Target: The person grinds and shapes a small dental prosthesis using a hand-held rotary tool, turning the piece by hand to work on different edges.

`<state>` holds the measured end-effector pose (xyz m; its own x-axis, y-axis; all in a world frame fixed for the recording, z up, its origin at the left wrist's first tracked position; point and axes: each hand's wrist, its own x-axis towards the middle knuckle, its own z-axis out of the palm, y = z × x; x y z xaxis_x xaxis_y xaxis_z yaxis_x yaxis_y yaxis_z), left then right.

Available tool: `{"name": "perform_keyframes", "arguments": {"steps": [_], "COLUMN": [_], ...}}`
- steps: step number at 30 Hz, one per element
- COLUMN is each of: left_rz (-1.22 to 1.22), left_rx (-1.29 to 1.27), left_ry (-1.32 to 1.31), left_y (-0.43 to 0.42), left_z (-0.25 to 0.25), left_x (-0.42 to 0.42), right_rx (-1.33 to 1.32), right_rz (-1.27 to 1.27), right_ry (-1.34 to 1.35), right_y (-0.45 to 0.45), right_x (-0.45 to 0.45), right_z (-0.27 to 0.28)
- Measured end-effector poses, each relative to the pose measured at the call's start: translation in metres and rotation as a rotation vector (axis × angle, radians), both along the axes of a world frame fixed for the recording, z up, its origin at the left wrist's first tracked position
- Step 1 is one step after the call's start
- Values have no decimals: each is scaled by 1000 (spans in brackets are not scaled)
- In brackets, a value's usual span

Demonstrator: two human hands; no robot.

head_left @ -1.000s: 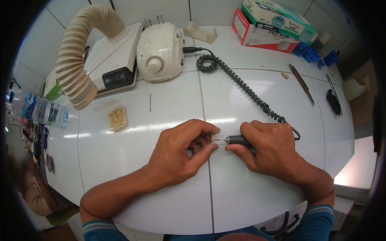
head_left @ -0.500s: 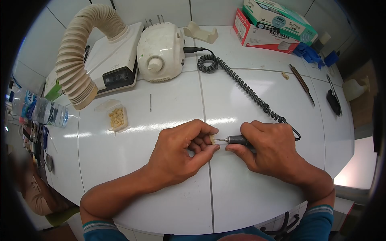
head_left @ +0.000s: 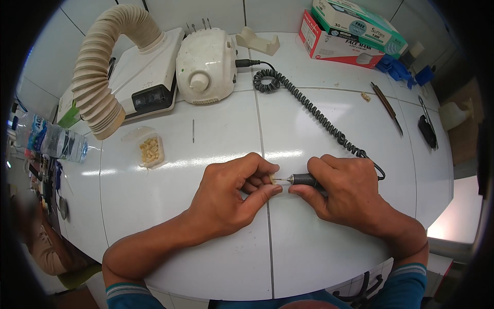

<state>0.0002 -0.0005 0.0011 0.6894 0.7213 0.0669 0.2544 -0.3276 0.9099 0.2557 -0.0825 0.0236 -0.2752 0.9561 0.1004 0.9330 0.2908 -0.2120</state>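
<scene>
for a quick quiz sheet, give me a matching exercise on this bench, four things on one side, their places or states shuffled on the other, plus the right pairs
Things
1. rotary handpiece
2. green mask box
3. small clear container
4. coiled black cord

Places or states
A. open, with pale yellowish pieces inside
B. held in the right hand, its thin tip pointing to the left hand
C. plugged into the side of the white control unit
D. stacked on a red and white box

Right pairs
1-B, 2-D, 3-A, 4-C
</scene>
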Motion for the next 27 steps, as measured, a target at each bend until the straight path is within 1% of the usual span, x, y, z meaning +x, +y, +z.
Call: {"name": "perform_keyframes", "arguments": {"steps": [27], "left_rz": [6], "left_rx": [-46], "left_ry": [-2], "left_y": [1], "left_z": [1], "left_x": [0], "right_rx": [20], "right_rz": [-1], "right_ry": [1], "right_y": [0], "right_x": [0], "right_z": [-2]}}
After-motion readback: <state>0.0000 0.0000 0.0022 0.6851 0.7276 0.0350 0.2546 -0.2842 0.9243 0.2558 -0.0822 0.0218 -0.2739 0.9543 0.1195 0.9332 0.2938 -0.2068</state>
